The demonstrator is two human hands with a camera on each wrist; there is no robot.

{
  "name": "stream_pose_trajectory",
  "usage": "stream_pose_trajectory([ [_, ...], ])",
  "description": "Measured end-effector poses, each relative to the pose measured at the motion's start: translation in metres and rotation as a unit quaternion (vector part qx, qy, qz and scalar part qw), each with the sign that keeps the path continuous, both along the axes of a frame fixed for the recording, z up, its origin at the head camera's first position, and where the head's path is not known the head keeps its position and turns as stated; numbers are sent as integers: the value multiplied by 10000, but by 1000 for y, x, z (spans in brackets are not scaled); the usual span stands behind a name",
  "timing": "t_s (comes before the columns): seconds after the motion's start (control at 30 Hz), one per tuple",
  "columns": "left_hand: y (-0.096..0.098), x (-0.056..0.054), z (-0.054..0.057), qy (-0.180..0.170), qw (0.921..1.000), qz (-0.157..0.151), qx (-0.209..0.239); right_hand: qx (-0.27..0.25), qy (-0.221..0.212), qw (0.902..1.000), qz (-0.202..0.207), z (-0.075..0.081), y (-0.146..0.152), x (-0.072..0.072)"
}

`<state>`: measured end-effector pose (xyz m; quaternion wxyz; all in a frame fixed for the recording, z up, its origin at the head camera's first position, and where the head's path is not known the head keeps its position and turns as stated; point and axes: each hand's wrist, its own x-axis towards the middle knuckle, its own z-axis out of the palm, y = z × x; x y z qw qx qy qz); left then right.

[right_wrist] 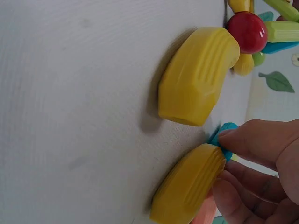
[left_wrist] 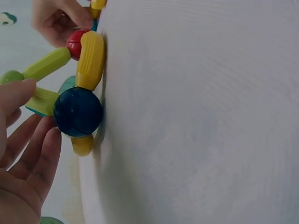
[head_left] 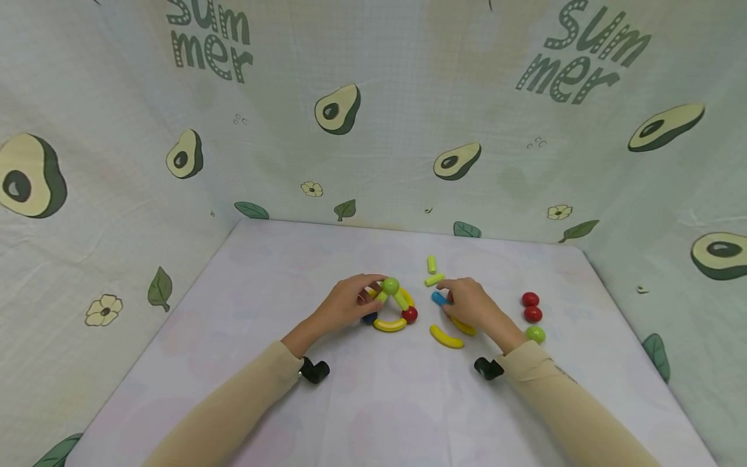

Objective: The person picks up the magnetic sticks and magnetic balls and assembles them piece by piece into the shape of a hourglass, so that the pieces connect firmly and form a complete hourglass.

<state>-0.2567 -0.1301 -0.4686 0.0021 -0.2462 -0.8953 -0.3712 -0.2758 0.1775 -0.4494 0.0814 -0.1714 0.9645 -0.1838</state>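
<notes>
My left hand [head_left: 353,299] grips a ball-and-stick toy frame, its thumb and fingers around a light green stick [left_wrist: 43,100] just under the green top ball [head_left: 391,285]. The frame's base has curved yellow sticks [head_left: 390,325] joining a dark blue ball [left_wrist: 78,112] and a red ball [head_left: 410,314]; light green sticks rise from it to the top ball. To the right, my right hand [head_left: 471,301] pinches a short blue stick [head_left: 439,298] between thumb and fingers, low over the table. Beside that hand lie two loose curved yellow sticks [right_wrist: 198,77], one partly behind the fingers in the head view.
Two loose light green sticks [head_left: 432,264] lie beyond the right hand. Two red balls [head_left: 532,306] and a green ball [head_left: 535,334] stand in a row to its right. Cloth walls with avocado prints [head_left: 457,162] enclose the pale table [head_left: 350,402] at the back and sides.
</notes>
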Motion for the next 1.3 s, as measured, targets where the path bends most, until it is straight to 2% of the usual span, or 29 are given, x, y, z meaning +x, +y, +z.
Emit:
stream_pose_trajectory([
  [0.1, -1, 1, 2, 183, 9998, 41, 76, 71, 35, 9999, 79, 3, -2, 0],
  [0.2, -1, 0, 3, 348, 9992, 53, 204, -93, 111, 9998, 109, 7, -2, 1],
  [0.37, 0, -3, 4, 457, 9974, 45, 562, -1013, 463, 9937, 131, 14, -2, 1],
  [0.43, 1, -3, 4, 429, 9966, 82, 701, -1515, 572, 9865, 241, 17, -6, 1],
  [0.6, 4, -3, 7, 355, 9954, 195, 871, -2620, 521, 9626, 463, 26, -28, 5],
  [0.77, 8, -3, 8, 397, 9951, 280, 858, -3306, 441, 9415, 481, 27, -50, 9],
  [0.9, 8, -3, 7, 392, 9948, 296, 892, -3493, 477, 9346, 480, 24, -61, 8],
  [1.03, 7, -3, 6, 395, 9939, 304, 981, -3438, 635, 9356, 487, 22, -66, 7],
  [1.13, 7, -4, 8, 510, 9923, 424, 1048, -3386, 782, 9364, 483, 20, -66, 7],
  [1.3, 11, -8, 15, 728, 9874, 517, 1308, -3484, 987, 9312, 412, 19, -69, 8],
])
